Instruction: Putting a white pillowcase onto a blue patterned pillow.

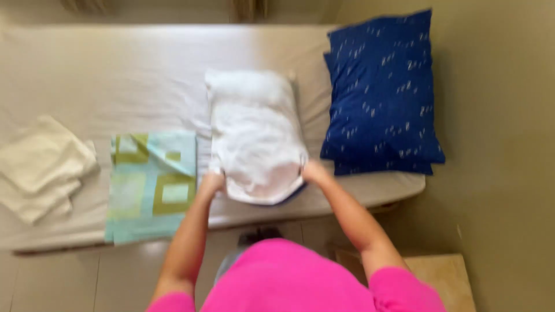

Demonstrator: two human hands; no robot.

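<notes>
While both hands close on the near corners of the white pillow (255,136), the left hand (211,184) and right hand (313,171) each keep a shut grip on its loose cover, holding the open end taut toward the person. That pillow lies lengthwise on the bed (115,69). Right of the pillow sit two blue pillows (381,92); left of it lies a folded green patterned cloth (151,185), then folded white towels (43,164).

A single head-worn camera looked steeply down from above the person's shoulders, facing the bed (115,75) from its near edge, close enough that the bed filled most of the frame.
</notes>
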